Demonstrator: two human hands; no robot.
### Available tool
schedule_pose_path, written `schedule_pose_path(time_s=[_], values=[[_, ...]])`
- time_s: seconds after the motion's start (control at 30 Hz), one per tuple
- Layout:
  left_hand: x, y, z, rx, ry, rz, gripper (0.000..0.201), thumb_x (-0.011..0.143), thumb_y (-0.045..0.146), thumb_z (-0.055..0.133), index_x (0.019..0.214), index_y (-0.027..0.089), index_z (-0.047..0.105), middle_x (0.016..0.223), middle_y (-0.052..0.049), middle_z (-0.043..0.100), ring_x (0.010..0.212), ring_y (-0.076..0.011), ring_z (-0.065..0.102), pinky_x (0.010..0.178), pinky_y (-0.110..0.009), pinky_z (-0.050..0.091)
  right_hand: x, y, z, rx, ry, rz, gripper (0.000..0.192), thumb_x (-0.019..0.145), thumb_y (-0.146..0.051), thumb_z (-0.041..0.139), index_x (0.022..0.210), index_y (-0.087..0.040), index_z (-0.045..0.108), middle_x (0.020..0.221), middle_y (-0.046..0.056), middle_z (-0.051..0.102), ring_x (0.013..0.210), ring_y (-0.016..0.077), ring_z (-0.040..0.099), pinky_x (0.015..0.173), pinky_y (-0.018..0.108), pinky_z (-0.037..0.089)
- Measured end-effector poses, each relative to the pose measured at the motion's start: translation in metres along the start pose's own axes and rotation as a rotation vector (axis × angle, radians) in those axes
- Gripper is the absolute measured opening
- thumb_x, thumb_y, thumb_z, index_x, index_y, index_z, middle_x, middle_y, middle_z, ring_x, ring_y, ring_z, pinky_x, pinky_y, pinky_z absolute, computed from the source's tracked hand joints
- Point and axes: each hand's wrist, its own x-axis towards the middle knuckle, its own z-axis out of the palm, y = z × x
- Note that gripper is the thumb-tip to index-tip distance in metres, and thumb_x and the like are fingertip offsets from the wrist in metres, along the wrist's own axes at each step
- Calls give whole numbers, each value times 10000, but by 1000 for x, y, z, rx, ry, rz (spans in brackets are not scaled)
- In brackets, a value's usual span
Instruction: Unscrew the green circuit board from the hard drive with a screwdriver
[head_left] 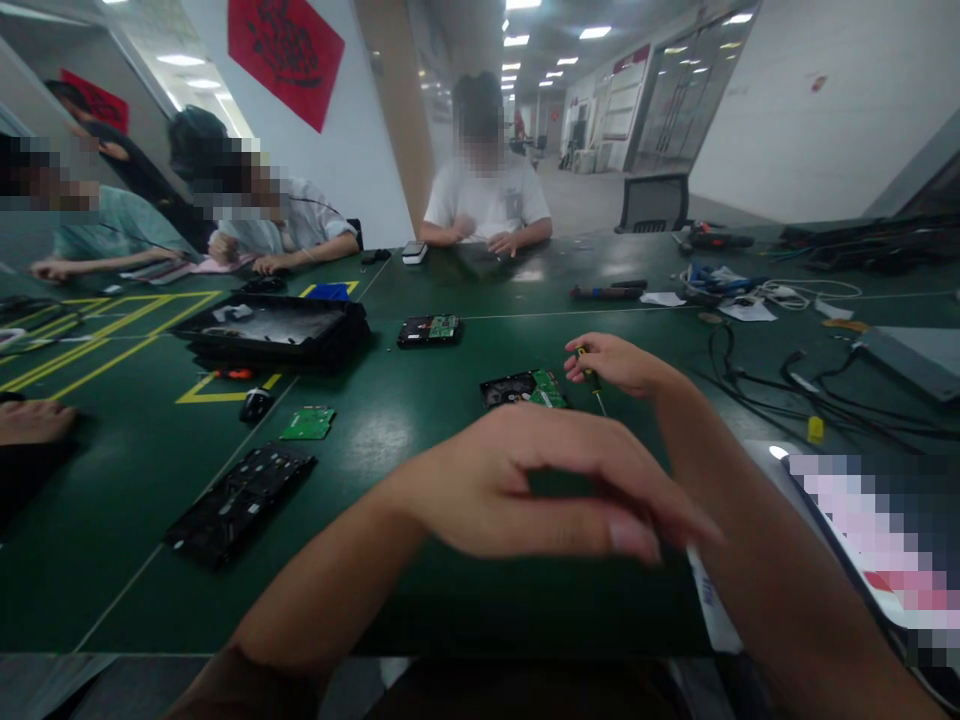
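My left hand (517, 485) hangs above the near part of the table, its thumb and fingers stretched apart and nothing visible between them. Its fingertips overlap my right forearm in the view. Farther out, my right hand (622, 362) grips a screwdriver (591, 380) with a yellow and black handle, the shaft pointing down toward the table. Just left of the screwdriver lies a hard drive (514, 390) with a green circuit board; my left hand hides its near edge. A loose green circuit board (309, 423) and a black drive casing (240, 500) lie to the left.
Another hard drive (429, 330) lies near a black tray (274, 330). Black cables (780, 385) and a grey metal box (911, 360) are at the right, with a tablet-like device (862, 540) nearer me. Several people sit around the table; a person's hand (34, 422) rests at the left edge.
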Motion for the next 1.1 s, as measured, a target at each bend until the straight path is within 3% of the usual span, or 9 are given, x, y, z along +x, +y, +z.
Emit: schedule_pose_path(time_s=[0.1, 0.17, 0.23, 0.33, 0.43, 0.67, 1.1], values=[[19, -59, -3, 309, 108, -158, 345, 1033, 428, 538, 1288, 254, 692, 1218, -89, 720, 1126, -247, 680, 1021, -429, 538, -9, -16, -8, -108, 66, -203, 358, 880, -216, 695, 1217, -190, 576, 1047, 104, 746, 908, 223, 715, 834, 346, 564], [17, -103, 0, 625, 142, -366, 476, 959, 481, 653, 1350, 209, 657, 1351, -161, 639, 1299, -364, 571, 1109, -558, 444, -16, -28, -11, -275, 196, -309, 344, 890, -306, 721, 1189, -206, 582, 1046, 100, 732, 936, 242, 690, 829, 359, 543], [8, -138, 3, 767, 81, -482, 726, 845, 586, 757, 1452, 225, 587, 1519, -203, 493, 1440, -468, 401, 1146, -638, 363, -23, -38, -10, -465, 304, -368, 341, 884, -373, 738, 1144, -208, 592, 1007, 98, 711, 891, 246, 663, 802, 372, 509], [-6, -168, 6, 710, -45, -519, 973, 718, 706, 807, 1556, 352, 460, 1605, -165, 397, 1486, -497, 315, 1156, -669, 323, -30, -46, -5, -568, 362, -399, 322, 907, -394, 711, 1137, -216, 573, 943, 82, 688, 805, 222, 632, 751, 356, 470], [-12, -176, 8, 650, -90, -528, 933, 703, 683, 825, 1531, 434, 475, 1607, -114, 401, 1490, -472, 314, 1157, -660, 323, -30, -47, -1, -572, 341, -414, 296, 915, -388, 694, 1126, -229, 560, 902, 66, 673, 788, 213, 620, 738, 343, 453], [-10, -184, 6, 649, -105, -500, 637, 836, 528, 753, 1444, 485, 568, 1522, -87, 449, 1411, -418, 407, 1136, -605, 370, -26, -40, 0, -545, 328, -441, 287, 905, -389, 695, 1105, -231, 563, 807, 39, 649, 770, 214, 618, 749, 344, 440], [-12, -188, 3, 644, -110, -486, 631, 841, 549, 733, 1445, 504, 557, 1501, -74, 453, 1377, -404, 422, 1137, -599, 361, -26, -43, 6, -623, 289, -440, 292, 912, -360, 676, 1150, -227, 571, 848, 59, 670, 793, 228, 618, 789, 360, 438]])
